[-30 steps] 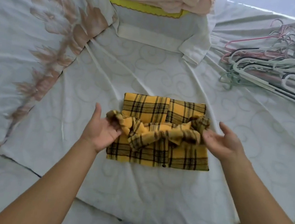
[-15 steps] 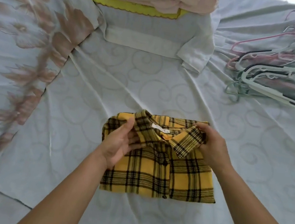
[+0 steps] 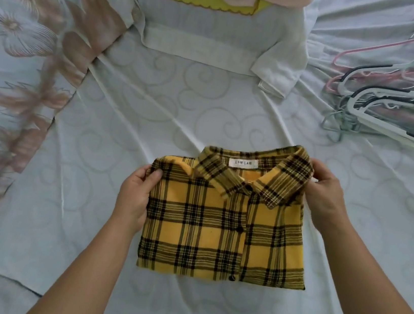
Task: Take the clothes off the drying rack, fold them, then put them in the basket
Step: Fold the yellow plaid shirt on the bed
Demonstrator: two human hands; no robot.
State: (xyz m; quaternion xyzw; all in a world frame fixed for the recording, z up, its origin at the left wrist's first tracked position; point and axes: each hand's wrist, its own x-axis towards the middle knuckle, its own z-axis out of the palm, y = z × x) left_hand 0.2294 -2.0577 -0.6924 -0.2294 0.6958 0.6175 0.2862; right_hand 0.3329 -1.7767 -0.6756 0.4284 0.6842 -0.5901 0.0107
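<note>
while folded plaid shirt (image 3: 223,223) lies flat on bed sheet (image 3: 182,100), left hand (image 3: 136,195) pinches its 10 o'clock corner, right hand (image 3: 325,197) grips collar edge at 2 o'clock. risk: lifting by top corners alone, lower folds likely sag open.

— How does the light fall?
— Soft, even daylight. The white sheet (image 3: 153,112) reads bluish, and shadows are faint.
— And sharpness?
— The plaid shirt (image 3: 204,223) is crisp, its label legible. The floral cover (image 3: 18,32) smears at the left edge, perhaps from motion. The hangers (image 3: 409,92) curve with wide-angle distortion.
</note>
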